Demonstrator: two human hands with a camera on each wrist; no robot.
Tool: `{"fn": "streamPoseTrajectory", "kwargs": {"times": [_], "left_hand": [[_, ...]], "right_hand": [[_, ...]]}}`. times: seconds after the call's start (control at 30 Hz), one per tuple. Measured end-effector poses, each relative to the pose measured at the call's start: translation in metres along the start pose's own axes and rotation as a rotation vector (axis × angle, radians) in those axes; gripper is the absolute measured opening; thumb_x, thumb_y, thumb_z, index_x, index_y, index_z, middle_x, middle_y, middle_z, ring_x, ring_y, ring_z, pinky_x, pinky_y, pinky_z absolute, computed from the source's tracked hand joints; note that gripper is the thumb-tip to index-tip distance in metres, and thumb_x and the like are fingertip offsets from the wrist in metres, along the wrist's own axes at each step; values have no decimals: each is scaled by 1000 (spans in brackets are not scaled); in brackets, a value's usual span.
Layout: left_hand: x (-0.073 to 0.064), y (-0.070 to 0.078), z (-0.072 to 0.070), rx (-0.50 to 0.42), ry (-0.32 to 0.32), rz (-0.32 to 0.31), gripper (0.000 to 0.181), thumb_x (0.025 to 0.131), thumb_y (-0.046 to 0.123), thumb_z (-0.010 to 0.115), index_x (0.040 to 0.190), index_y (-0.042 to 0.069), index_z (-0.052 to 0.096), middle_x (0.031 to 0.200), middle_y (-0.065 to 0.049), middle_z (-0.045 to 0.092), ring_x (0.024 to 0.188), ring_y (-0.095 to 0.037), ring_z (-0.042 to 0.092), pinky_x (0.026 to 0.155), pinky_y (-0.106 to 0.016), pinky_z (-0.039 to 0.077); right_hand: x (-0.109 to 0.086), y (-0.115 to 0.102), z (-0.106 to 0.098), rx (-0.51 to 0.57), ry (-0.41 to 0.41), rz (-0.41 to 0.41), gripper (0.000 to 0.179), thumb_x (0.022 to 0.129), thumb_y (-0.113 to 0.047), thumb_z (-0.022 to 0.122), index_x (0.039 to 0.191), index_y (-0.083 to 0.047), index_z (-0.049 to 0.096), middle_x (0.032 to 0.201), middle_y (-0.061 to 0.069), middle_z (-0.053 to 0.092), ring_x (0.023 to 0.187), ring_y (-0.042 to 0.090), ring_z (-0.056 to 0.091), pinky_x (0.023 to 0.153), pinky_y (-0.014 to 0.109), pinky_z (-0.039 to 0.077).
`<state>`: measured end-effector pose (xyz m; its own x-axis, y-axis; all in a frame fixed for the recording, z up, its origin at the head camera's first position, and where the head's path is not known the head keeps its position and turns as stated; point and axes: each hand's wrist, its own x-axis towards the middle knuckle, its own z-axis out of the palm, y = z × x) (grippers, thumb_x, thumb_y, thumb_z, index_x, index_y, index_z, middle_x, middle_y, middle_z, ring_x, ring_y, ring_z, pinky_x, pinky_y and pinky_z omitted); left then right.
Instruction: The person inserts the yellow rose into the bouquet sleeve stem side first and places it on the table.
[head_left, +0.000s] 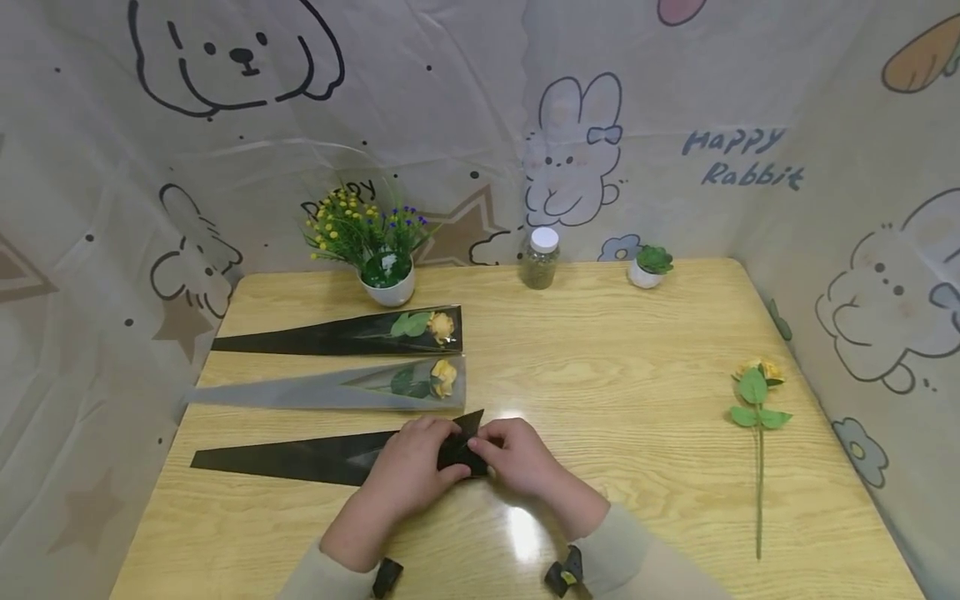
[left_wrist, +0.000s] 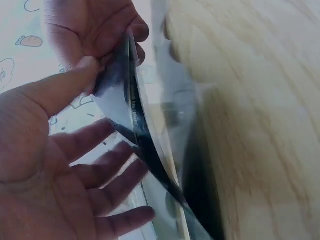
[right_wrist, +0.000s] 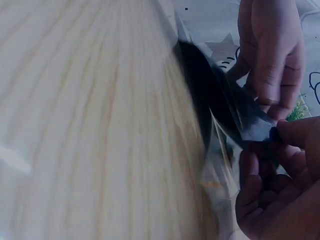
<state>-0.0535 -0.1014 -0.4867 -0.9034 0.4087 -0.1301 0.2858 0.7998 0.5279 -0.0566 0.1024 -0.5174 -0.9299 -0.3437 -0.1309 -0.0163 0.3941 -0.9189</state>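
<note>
A long black tapered flower sleeve (head_left: 300, 457) lies across the front of the table, its narrow end to the left. My left hand (head_left: 408, 467) holds it near the wide end, thumb and fingers to either side, the fingers fairly spread in the left wrist view. With thumb and forefinger my right hand (head_left: 521, 454) pinches the sleeve's lifted corner, just right of the left hand. In the right wrist view the sleeve (right_wrist: 200, 75) stands partly up from the wood between both hands. My hands hide part of its wide end in the head view.
Behind lie a grey sleeve (head_left: 277, 394) and another black sleeve (head_left: 300, 338), each with a yellow rose. A loose yellow rose (head_left: 759, 467) lies at the right. Along the back edge stand a potted flower plant (head_left: 390, 287), a lidded jar (head_left: 540, 265) and a small succulent (head_left: 651, 265).
</note>
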Motion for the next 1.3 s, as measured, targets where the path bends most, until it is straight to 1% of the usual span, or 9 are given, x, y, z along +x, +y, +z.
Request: {"fn": "streamPoseTrajectory", "kwargs": {"times": [0.1, 0.23, 0.5, 0.6, 0.77, 0.9, 1.03, 1.13, 1.3], "left_hand": [[3, 4, -2, -41, 84, -13, 40, 95, 43, 80, 119, 12, 71, 117, -5, 69, 112, -27, 66, 94, -51, 53], [7, 10, -4, -89, 194, -38, 27, 100, 43, 74, 102, 16, 70, 95, 4, 64, 85, -15, 62, 75, -40, 53], [12, 23, -4, -129, 267, -159, 36, 95, 52, 76, 91, 19, 63, 78, 8, 55, 64, -10, 50, 58, -34, 43], [14, 26, -5, -133, 272, -194, 36, 93, 51, 79, 88, 19, 62, 75, 7, 55, 61, -12, 50, 56, -33, 42], [14, 28, -5, -135, 293, -183, 28, 96, 39, 77, 83, 20, 62, 73, 9, 55, 61, -10, 51, 55, -33, 42], [14, 27, -6, -134, 321, -169, 20, 99, 29, 72, 82, 20, 64, 71, 9, 57, 61, -10, 52, 54, -33, 43], [13, 22, -8, -156, 291, -155, 16, 98, 23, 72, 84, 18, 64, 68, 9, 56, 59, -10, 51, 54, -33, 42], [12, 19, -7, -188, 228, -134, 14, 95, 21, 76, 88, 17, 64, 68, 10, 56, 58, -8, 51, 54, -33, 43], [11, 20, -2, -201, 177, -140, 15, 92, 22, 81, 92, 16, 67, 67, 11, 58, 58, -7, 53, 55, -33, 45]], "right_hand": [[-1, 0, -1, 41, 40, -9, 20, 101, -9, 70, 84, -1, 78, 76, -1, 69, 70, 7, 56, 66, 24, 46], [-1, -2, -3, 81, 53, -26, 20, 99, -8, 71, 81, 0, 77, 68, -2, 65, 63, 6, 52, 60, 23, 43], [0, -9, -2, 113, 60, -88, 32, 92, -5, 78, 66, -2, 61, 56, -11, 47, 55, 2, 43, 55, 21, 37], [0, -10, -1, 120, 68, -101, 38, 90, -4, 80, 62, -5, 54, 54, -13, 42, 54, 2, 41, 54, 20, 35], [2, -8, 2, 105, 84, -102, 46, 90, -8, 83, 59, -6, 49, 53, -13, 40, 55, 3, 42, 55, 22, 36], [2, -6, 4, 118, 95, -75, 41, 95, -12, 79, 64, -4, 55, 55, -11, 44, 58, 5, 45, 56, 23, 38], [0, -3, 4, 183, 103, -6, 24, 100, -9, 71, 81, 2, 62, 58, -7, 52, 56, 7, 49, 53, 22, 40], [-1, 0, 3, 201, 94, 55, 10, 100, -4, 68, 100, 4, 62, 61, -3, 55, 52, 9, 51, 51, 22, 42], [-3, 8, -11, 137, 15, 64, 24, 99, -9, 72, 116, 5, 60, 69, 4, 63, 57, 13, 58, 57, 26, 49]]}}
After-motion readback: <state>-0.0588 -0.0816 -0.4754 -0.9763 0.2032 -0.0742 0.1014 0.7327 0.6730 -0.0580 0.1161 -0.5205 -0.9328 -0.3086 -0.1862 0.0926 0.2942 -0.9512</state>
